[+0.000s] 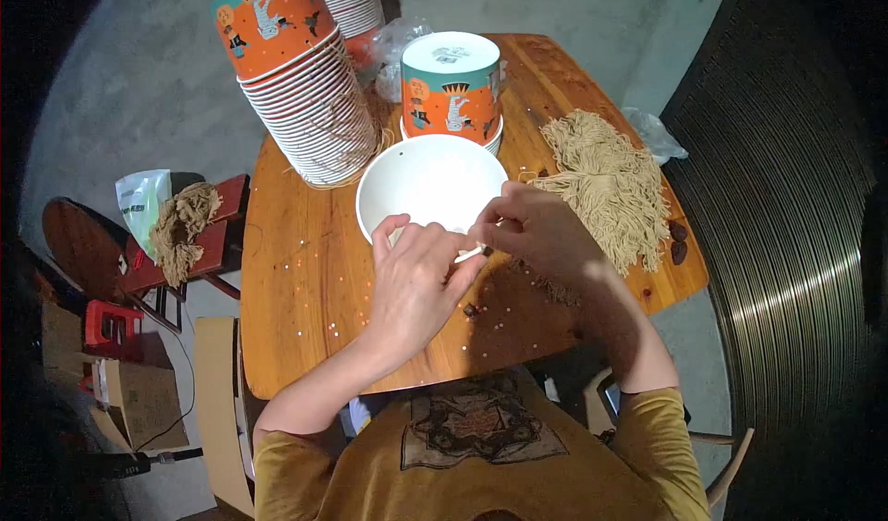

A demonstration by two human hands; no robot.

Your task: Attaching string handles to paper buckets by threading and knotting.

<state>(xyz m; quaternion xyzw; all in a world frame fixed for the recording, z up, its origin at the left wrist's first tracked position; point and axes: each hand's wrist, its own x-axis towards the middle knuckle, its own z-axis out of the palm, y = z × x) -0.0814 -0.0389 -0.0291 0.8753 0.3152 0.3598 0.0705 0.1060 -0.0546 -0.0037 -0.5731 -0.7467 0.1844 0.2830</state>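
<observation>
the wooden worktop (305,280) fills the middle of the frame. at its upper left a tall leaning stack of paper bowls (305,105) with orange printed sides stands tilted, and a shorter stack (453,91) of the same bowls sits just right of it, upside down. a heap of tan string bundles (606,183) lies at the right of centre. a single white paper bowl (430,188) rests open side up at the centre, just below the shorter stack. the left hand (416,285) curls its fingers at the bowl's lower rim, and the right hand (536,229) pinches that same rim beside it.
</observation>
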